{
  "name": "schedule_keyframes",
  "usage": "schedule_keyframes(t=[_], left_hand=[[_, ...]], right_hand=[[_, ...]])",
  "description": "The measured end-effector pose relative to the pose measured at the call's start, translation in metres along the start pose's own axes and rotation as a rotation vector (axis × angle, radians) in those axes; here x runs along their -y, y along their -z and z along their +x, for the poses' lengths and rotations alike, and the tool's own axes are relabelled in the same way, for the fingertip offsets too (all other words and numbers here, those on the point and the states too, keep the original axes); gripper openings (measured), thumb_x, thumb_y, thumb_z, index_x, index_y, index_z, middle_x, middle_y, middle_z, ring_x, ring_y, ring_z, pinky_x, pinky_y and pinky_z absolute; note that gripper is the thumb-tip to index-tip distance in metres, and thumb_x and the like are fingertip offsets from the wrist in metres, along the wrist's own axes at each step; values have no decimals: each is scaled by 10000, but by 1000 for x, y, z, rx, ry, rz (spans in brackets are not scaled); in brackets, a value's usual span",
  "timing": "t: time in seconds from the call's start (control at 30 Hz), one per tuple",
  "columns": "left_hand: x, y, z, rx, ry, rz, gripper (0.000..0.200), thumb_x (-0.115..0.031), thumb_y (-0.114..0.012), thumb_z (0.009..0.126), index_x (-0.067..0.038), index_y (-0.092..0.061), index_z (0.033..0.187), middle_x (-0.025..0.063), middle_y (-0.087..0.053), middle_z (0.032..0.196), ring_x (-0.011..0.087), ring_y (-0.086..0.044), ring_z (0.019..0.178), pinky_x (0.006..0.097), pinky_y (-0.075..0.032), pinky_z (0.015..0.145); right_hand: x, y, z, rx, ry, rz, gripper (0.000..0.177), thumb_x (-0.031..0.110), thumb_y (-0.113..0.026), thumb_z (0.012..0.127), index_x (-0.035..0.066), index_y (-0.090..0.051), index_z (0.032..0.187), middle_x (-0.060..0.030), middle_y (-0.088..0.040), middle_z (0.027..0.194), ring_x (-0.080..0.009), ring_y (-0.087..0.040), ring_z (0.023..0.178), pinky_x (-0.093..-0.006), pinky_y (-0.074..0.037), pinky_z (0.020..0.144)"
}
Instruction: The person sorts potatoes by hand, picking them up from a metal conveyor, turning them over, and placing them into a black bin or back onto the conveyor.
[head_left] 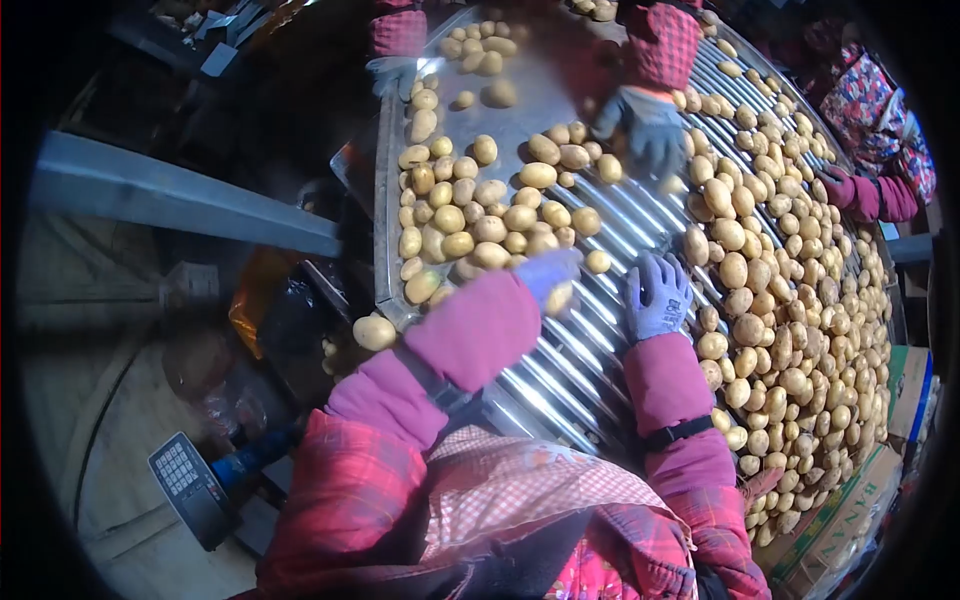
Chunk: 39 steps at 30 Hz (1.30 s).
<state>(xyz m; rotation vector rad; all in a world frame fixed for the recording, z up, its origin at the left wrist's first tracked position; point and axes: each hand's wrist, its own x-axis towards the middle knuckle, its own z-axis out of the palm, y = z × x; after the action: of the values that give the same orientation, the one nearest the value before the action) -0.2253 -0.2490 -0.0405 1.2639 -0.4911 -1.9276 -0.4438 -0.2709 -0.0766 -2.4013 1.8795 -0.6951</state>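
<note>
My left hand (550, 272), in a lavender glove, is blurred over the left side of the metal roller conveyor (560, 385). A potato (558, 299) shows right beneath it, but whether the fingers hold it I cannot make out. My right hand (660, 296), gloved the same way, rests on the rollers with its fingers apart and nothing visible in it. To its right lies a broad mass of potatoes (790, 350). Left of the rollers, more potatoes (490, 228) are gathered on a flat metal tray (460, 125).
Across the conveyor, another person's grey-gloved hand (650, 130) reaches over the rollers, and their other hand (393, 73) is at the tray's edge. A further person's sleeve (880, 198) is at right. A keypad device (185, 480), a grey beam (180, 195) and cardboard boxes (845, 520) surround me.
</note>
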Motion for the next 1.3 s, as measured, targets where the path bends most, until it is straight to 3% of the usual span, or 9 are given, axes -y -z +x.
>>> schedule_keyframes(t=[0.1, 0.27, 0.47, 0.77, 0.87, 0.93, 1.07, 1.2, 1.3], left_hand=[[-66, -24, 3, -273, -151, 49, 373, -262, -598, 853, -42, -552, 1151, 74, -637, 907, 194, -611, 718, 272, -481, 569], [-83, -12, 3, -200, -424, -8, 410, -283, -536, 876, -29, -541, 1198, 79, -633, 969, 182, -605, 773, 274, -489, 623], [-12, -19, 7, 124, 103, -495, 414, -269, -509, 912, -19, -501, 1241, 181, -584, 1167, 326, -630, 953, 401, -551, 730], [0, -15, 22, 241, 212, -447, 412, -329, -516, 901, -6, -543, 1156, 141, -619, 1009, 286, -625, 912, 394, -545, 765], [-6, -20, 16, 201, 196, -425, 426, -335, -567, 866, 9, -540, 1116, 127, -609, 921, 269, -613, 852, 372, -531, 737], [-13, -25, 11, 138, 218, -381, 389, -312, -584, 849, 13, -561, 1062, 117, -610, 845, 251, -612, 777, 351, -528, 690], [-33, -39, -7, 66, 162, -260, 318, -283, -518, 888, 9, -585, 993, 113, -600, 757, 232, -606, 699, 324, -521, 628], [-27, -28, -4, 184, 85, -281, 364, -306, -458, 927, 24, -581, 1020, 128, -600, 764, 247, -604, 707, 344, -518, 626], [-28, -28, -3, 147, 51, -284, 392, -326, -457, 924, 21, -586, 1049, 120, -601, 768, 241, -599, 709, 346, -517, 624]], right_hand=[[0, 2, 1, 9, -7, -4, 362, 299, -581, 857, 159, -589, 1191, -64, -586, 1154, -322, -479, 1182, -470, -343, 971], [3, 8, 2, 7, -14, 48, 369, 297, -585, 848, 146, -591, 1185, -66, -582, 1159, -318, -475, 1169, -473, -347, 961], [0, 3, 2, 12, -10, 25, 375, 287, -585, 848, 136, -586, 1191, -73, -574, 1171, -311, -470, 1179, -476, -343, 969], [9, 17, 7, 86, -64, 51, 399, 297, -607, 820, 121, -591, 1177, -99, -570, 1180, -339, -451, 1192, -485, -337, 983], [-15, 40, 34, 74, -95, 598, 266, 127, -652, 785, 80, -650, 1047, -122, -655, 897, -295, -634, 863, -376, -494, 759], [-44, 74, 74, -107, 83, 422, 220, 46, -635, 785, 58, -652, 1004, -132, -651, 801, -270, -632, 697, -365, -481, 621], [-150, 85, 112, -14, -352, -37, 401, 360, -559, 879, 116, -596, 1196, -140, -641, 1089, -312, -582, 1061, -398, -427, 960], [-170, 73, 124, 315, -431, -264, 548, 526, -538, 831, 212, -550, 1280, -111, -624, 1171, -297, -554, 1125, -407, -403, 987], [-184, 57, 131, 333, -384, -48, 567, 499, -553, 820, 235, -512, 1320, -124, -607, 1209, -294, -551, 1145, -400, -400, 1002]])
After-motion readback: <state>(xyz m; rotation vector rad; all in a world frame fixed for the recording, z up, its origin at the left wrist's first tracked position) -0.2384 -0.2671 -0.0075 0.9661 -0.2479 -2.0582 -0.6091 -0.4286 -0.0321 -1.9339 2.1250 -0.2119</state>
